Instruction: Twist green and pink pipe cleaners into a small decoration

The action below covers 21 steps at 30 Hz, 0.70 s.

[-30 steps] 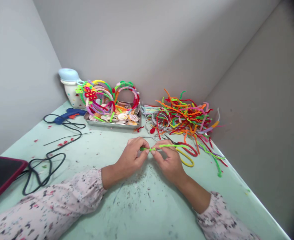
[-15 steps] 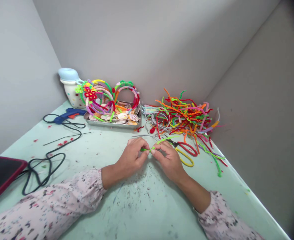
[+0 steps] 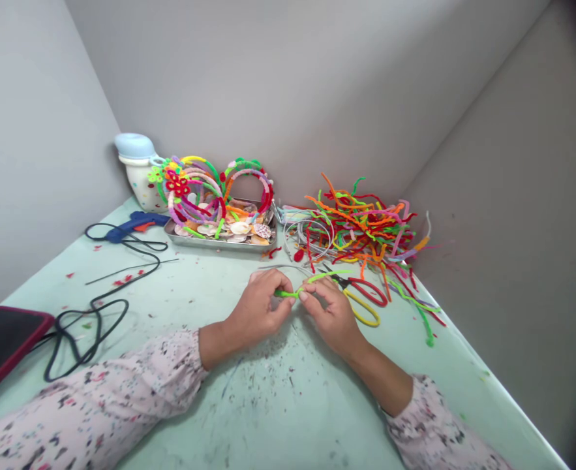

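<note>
A bright green pipe cleaner (image 3: 323,275) runs between my hands above the middle of the table, one end sticking out past my right fingers. My left hand (image 3: 263,303) pinches its left part between thumb and fingers. Close beside it, the thumb and forefinger of my right hand (image 3: 331,312) pinch the same pipe cleaner. Just right of that hand lie scissors (image 3: 366,301) with one red and one yellow handle loop. A thin grey wire headband (image 3: 288,267) lies behind my fingers, partly hidden by them.
A metal tray (image 3: 214,244) at the back holds shells and several pipe-cleaner-wrapped headbands (image 3: 197,189). A tangled pile of pipe cleaners (image 3: 366,225) is at back right. At left are a lidded cup (image 3: 143,176), a blue glue gun (image 3: 134,225), black cord (image 3: 94,307) and a phone (image 3: 8,346).
The fingers of my right hand have shifted slightly, and a little more of the green pipe cleaner shows between my hands. Everything else stays where it was.
</note>
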Tool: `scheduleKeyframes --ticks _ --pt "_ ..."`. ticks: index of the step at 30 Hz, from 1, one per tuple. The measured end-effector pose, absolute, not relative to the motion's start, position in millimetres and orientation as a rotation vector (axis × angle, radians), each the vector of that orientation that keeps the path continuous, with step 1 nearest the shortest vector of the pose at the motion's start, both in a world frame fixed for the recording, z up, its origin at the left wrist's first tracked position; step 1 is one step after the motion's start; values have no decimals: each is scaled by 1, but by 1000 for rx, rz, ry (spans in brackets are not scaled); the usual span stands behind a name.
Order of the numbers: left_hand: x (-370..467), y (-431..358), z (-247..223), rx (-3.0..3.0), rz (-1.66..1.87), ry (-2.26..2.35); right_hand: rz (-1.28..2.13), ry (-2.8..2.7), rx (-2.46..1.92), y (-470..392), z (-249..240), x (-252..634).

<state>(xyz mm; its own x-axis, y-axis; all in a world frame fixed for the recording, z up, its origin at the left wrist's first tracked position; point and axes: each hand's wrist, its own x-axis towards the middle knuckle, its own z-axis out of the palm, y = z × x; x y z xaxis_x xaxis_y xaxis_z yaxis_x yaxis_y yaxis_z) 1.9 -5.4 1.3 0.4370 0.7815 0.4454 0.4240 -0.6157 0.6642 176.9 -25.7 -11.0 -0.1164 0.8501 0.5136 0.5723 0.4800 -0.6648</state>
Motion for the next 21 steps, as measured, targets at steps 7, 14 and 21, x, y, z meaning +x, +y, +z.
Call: scheduleKeyframes --ticks 7,14,21 --pt "3 -4 -2 2271 1065 1040 407 -1822 -1204 -27 -10 176" --pt "4 -6 2 2287 1065 1075 440 -1815 -1198 -26 -12 176" --pt "4 -6 3 2281 1074 1084 437 -1814 -1199 -26 -11 175"
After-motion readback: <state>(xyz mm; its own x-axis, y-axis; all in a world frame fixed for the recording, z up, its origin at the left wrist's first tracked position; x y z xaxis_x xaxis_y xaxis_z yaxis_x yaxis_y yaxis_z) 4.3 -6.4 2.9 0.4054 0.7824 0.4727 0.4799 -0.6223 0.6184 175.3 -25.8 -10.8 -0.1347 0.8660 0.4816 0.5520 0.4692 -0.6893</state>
